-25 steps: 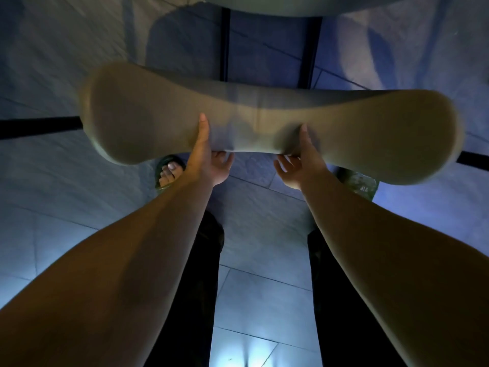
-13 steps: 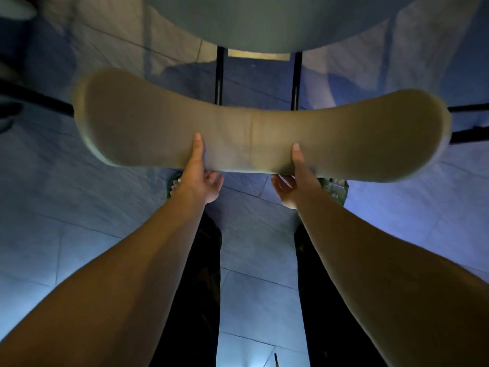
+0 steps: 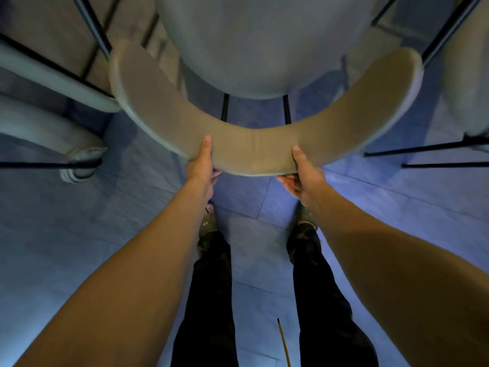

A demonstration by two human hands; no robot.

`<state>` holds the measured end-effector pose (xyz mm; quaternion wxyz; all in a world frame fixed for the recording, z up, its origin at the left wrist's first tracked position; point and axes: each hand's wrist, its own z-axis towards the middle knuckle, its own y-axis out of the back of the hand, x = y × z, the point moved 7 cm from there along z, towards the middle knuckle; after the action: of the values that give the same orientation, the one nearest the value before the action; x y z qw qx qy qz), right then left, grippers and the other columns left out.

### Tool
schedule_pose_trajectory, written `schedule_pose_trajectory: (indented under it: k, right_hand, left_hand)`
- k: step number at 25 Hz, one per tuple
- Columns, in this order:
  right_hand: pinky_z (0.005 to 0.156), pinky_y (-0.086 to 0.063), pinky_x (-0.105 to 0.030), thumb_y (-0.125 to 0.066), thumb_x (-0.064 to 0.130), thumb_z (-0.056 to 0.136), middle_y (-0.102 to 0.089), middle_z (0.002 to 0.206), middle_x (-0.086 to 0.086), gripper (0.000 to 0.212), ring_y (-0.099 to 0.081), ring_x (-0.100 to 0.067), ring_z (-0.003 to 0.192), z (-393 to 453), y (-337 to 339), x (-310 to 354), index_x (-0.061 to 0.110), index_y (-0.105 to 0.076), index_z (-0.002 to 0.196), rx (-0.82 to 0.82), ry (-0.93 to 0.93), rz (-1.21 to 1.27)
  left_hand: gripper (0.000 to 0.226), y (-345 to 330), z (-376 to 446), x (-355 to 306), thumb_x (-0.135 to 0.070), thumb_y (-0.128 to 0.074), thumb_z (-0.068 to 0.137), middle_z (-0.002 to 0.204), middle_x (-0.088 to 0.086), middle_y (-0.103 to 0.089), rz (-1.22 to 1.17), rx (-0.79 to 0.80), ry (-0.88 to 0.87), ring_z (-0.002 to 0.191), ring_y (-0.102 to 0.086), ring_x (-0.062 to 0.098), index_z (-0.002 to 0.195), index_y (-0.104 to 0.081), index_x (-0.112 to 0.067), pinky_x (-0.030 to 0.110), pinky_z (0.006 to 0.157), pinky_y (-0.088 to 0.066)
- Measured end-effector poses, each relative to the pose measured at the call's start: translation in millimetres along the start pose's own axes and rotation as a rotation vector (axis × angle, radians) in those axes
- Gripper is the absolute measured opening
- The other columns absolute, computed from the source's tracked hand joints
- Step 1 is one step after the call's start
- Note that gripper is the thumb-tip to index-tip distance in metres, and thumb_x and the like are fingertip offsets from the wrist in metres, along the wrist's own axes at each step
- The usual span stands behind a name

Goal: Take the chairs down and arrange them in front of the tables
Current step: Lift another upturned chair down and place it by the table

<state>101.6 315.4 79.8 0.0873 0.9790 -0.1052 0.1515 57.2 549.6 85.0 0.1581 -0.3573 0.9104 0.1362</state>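
I look straight down on a chair with a curved tan backrest (image 3: 254, 152), a pale grey seat (image 3: 254, 43) and thin black legs. My left hand (image 3: 202, 165) grips the backrest's near edge left of its middle, thumb on top and fingers underneath. My right hand (image 3: 301, 173) holds the same edge right of the middle in the same way. The chair stands upright, directly beyond my feet. Whether its legs touch the floor is hidden by the seat.
Another chair (image 3: 47, 75) with a pale seat and black frame stands close at the left, and a third chair (image 3: 465, 75) at the right edge. Black rods (image 3: 423, 149) cross at the right. Grey floor tiles (image 3: 79, 234) lie below. A thin yellow stick (image 3: 284, 345) lies between my legs.
The chair has moved away from me and lower, so more of its seat shows. The neighbouring chairs have come into view at both sides. Both hands keep their grip on the backrest.
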Motion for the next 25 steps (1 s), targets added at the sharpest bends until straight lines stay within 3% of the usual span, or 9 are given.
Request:
schedule_pose_trajectory:
  k: [2, 4, 5, 7, 10, 13, 18, 22, 25]
  right_hand:
    - [0.04, -0.054, -0.021, -0.071, 0.049, 0.083, -0.072, 0.085, -0.015, 0.052, -0.068, -0.017, 0.05, -31.0, -6.0, 25.8, 0.011, -0.054, 0.116, 0.023, 0.018, -0.011]
    - [0.036, -0.052, -0.023, -0.069, 0.046, 0.086, -0.067, 0.059, -0.012, 0.049, -0.063, -0.015, 0.035, -61.5, -10.4, 49.4, 0.007, -0.055, 0.114, 0.031, 0.039, -0.029]
    - [0.034, -0.05, -0.023, -0.068, 0.044, 0.087, -0.064, 0.051, -0.011, 0.049, -0.06, -0.015, 0.03, -76.1, -11.8, 59.0, 0.006, -0.055, 0.114, 0.033, 0.044, -0.033]
    - [0.031, -0.047, -0.022, -0.067, 0.043, 0.088, -0.064, 0.057, -0.014, 0.049, -0.059, -0.017, 0.028, -100.3, -14.6, 74.9, 0.004, -0.056, 0.117, 0.04, 0.038, -0.043]
    - [0.028, -0.044, -0.021, -0.063, 0.044, 0.091, -0.063, 0.062, -0.017, 0.048, -0.056, -0.019, 0.024, -135.0, -17.7, 90.2, 0.005, -0.056, 0.118, 0.054, 0.007, -0.071]
    - [0.026, -0.043, -0.021, -0.059, 0.041, 0.094, -0.055, 0.036, -0.013, 0.039, -0.05, -0.018, 0.019, -161.3, -18.4, 99.3, 0.006, -0.052, 0.11, 0.063, -0.013, -0.054]
    - [0.027, -0.044, -0.021, -0.057, 0.046, 0.093, -0.057, 0.036, -0.012, 0.047, -0.056, -0.02, 0.024, -178.9, -16.2, 103.5, 0.008, -0.055, 0.12, 0.065, -0.077, -0.105]
    - [0.04, -0.053, -0.026, -0.056, 0.05, 0.092, -0.068, 0.065, -0.014, 0.06, -0.066, -0.021, 0.049, -194.1, -20.3, 115.8, 0.006, -0.055, 0.131, 0.068, -0.113, -0.149]
    - [0.051, -0.055, -0.042, -0.059, 0.045, 0.091, -0.055, 0.132, -0.013, 0.068, -0.063, -0.035, 0.102, -192.8, -29.1, 137.2, 0.016, -0.036, 0.148, 0.016, -0.078, -0.122]
  left_hand:
    - [0.045, -1.4, -28.6, -33.3, -0.059, -0.055, 0.086, 0.108, -0.005, -0.065, 0.023, -0.013, -0.063, 0.094, -0.064, 0.014, 0.118, -0.052, -0.027, 0.022, 0.056, -0.043]
    - [0.051, -2.5, -54.3, -63.6, -0.058, -0.054, 0.087, 0.107, -0.002, -0.067, 0.016, -0.034, -0.069, 0.086, -0.063, 0.017, 0.124, -0.054, -0.023, 0.027, 0.068, -0.047]
    - [0.055, -3.1, -66.9, -76.6, -0.057, -0.054, 0.088, 0.116, 0.002, -0.067, 0.027, -0.031, -0.068, 0.093, -0.064, 0.021, 0.129, -0.053, -0.021, 0.035, 0.079, -0.047]
    - [0.058, -5.7, -89.8, -99.9, -0.051, -0.055, 0.09, 0.129, 0.005, -0.062, 0.007, -0.023, -0.067, 0.112, -0.061, 0.028, 0.137, -0.047, -0.018, 0.05, 0.091, -0.044]
    - [0.049, -9.5, -122.0, -126.9, -0.035, -0.055, 0.095, 0.129, 0.007, -0.061, -0.114, 0.021, -0.047, 0.109, -0.062, 0.031, 0.139, -0.046, -0.015, 0.052, 0.074, -0.047]
    - [0.046, -10.5, -142.3, -142.8, -0.026, -0.057, 0.096, 0.133, 0.011, -0.061, -0.191, 0.045, -0.016, 0.108, -0.063, 0.028, 0.139, -0.047, -0.014, 0.049, 0.075, -0.048]
    - [0.043, -10.1, -154.1, -158.5, -0.019, -0.056, 0.095, 0.131, 0.013, -0.062, -0.077, -0.003, -0.01, 0.104, -0.064, 0.031, 0.137, -0.048, -0.012, 0.054, 0.069, -0.046]
    - [0.042, -16.9, -158.2, -182.0, -0.018, -0.054, 0.097, 0.132, 0.015, -0.06, 0.008, 0.013, 0.019, 0.112, -0.062, 0.034, 0.137, -0.047, -0.01, 0.054, 0.07, -0.048]
    - [0.04, -29.4, -159.2, -201.0, -0.018, -0.054, 0.096, 0.124, 0.016, -0.063, 0.061, 0.015, -0.024, 0.091, -0.064, 0.03, 0.135, -0.049, -0.01, 0.052, 0.057, -0.051]
